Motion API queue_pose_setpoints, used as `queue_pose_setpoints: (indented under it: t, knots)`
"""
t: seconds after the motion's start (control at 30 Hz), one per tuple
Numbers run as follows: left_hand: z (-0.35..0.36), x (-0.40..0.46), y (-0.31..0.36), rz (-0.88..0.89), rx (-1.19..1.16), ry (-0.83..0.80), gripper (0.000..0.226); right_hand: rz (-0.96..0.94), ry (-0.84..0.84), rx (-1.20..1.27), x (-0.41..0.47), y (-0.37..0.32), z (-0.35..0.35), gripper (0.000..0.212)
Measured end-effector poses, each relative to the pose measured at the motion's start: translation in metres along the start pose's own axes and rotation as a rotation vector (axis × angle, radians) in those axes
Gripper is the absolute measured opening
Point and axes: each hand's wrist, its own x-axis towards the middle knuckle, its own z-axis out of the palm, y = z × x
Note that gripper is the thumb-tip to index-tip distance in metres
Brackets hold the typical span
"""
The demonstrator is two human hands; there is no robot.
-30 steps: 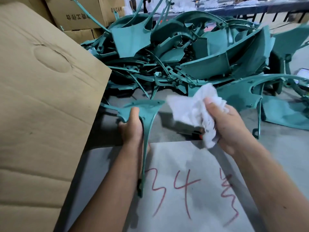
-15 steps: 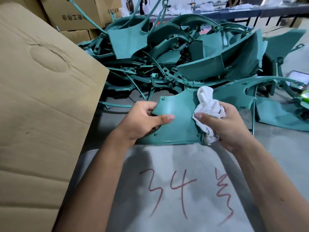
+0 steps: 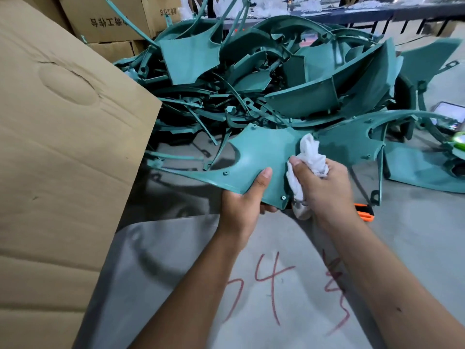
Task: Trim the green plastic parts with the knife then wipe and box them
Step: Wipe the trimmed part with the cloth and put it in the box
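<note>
At frame centre, the left hand (image 3: 242,205) is gripping the green plastic panel (image 3: 261,159), now turned face-up; the right hand (image 3: 324,187), fingers bunching a white rag (image 3: 310,157), is wiping it, so boxing comes next.

two hands in view: left hand (image 3: 241,207) and right hand (image 3: 324,190). one white cloth (image 3: 310,157). one green part (image 3: 261,162) in hand; the pile of green parts (image 3: 264,79) behind is too tangled to count. one orange knife (image 3: 364,212). one large cardboard flap (image 3: 63,147). three stacked cartons (image 3: 110,21) visible at rear left.
</note>
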Motion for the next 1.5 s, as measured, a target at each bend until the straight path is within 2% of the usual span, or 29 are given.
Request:
queue_pose_setpoints:
  t: [0.13, 0.2, 0.23, 0.3, 0.4, 0.5, 0.53, 0.63, 0.73, 0.77, 0.83, 0.93, 1.0, 1.13, 1.27, 1.33, 1.4, 1.5]
  knots:
    - [0.004, 0.001, 0.0, 0.244, 0.038, 0.159, 0.027, 0.11, -0.263, -0.121, -0.009, -0.001, -0.001, 0.03]
    - [0.004, 0.005, 0.003, 0.234, -0.016, 0.244, 0.025, 0.11, -0.406, -0.163, -0.015, -0.005, 0.001, 0.03]
    - [0.002, 0.008, 0.006, 0.186, -0.038, 0.248, 0.022, 0.1, -0.417, -0.163, -0.016, -0.006, 0.003, 0.029]
    - [-0.002, 0.013, 0.01, 0.116, -0.041, 0.171, 0.019, 0.086, -0.375, -0.101, -0.015, -0.007, 0.003, 0.03]
    - [-0.009, 0.012, 0.017, 0.131, 0.019, 0.007, 0.019, 0.109, -0.282, 0.071, -0.016, -0.01, 0.002, 0.033]
    - [-0.013, 0.007, 0.017, 0.121, 0.095, -0.143, 0.021, 0.153, -0.047, 0.341, -0.008, -0.014, -0.004, 0.015]
    - [-0.013, 0.006, 0.016, 0.125, 0.116, -0.187, 0.022, 0.107, 0.002, 0.326, -0.004, -0.014, -0.007, 0.014]
    - [-0.015, 0.005, 0.019, 0.134, 0.155, -0.231, 0.021, -0.087, 0.155, 0.041, 0.007, -0.007, -0.014, 0.02]
    - [-0.024, 0.008, 0.018, 0.157, 0.227, -0.26, 0.021, -0.236, 0.354, 0.048, 0.013, -0.008, -0.023, 0.022]
    - [-0.026, 0.007, 0.016, 0.166, 0.281, -0.265, 0.023, -0.302, 0.366, 0.037, 0.014, -0.011, -0.027, 0.019]
    - [-0.028, 0.005, 0.013, 0.157, 0.348, -0.283, 0.025, -0.407, 0.224, -0.092, 0.015, -0.014, -0.033, 0.016]
    - [-0.028, 0.005, 0.01, 0.135, 0.312, -0.281, 0.022, -0.403, -0.226, -0.315, 0.01, -0.013, -0.029, 0.009]
    - [-0.03, 0.008, 0.011, 0.154, 0.263, -0.302, 0.023, -0.372, -0.318, -0.395, 0.012, -0.012, -0.03, 0.009]
    - [-0.021, 0.007, 0.015, 0.162, 0.187, -0.285, 0.019, -0.344, -0.125, -0.441, 0.014, -0.01, -0.032, 0.044]
    - [-0.011, 0.001, 0.016, 0.174, 0.214, -0.334, 0.021, -0.278, 0.158, -0.363, 0.015, -0.007, -0.029, 0.063]
    - [-0.014, 0.001, 0.017, 0.228, 0.313, -0.364, 0.019, -0.189, 0.238, -0.289, 0.017, -0.006, -0.026, 0.064]
    - [-0.015, 0.0, 0.019, 0.29, 0.419, -0.324, 0.019, -0.161, 0.282, -0.301, 0.017, -0.003, -0.027, 0.062]
    - [-0.017, -0.006, 0.024, 0.399, 0.567, -0.236, 0.026, -0.198, 0.339, -0.476, 0.019, -0.001, -0.036, 0.052]
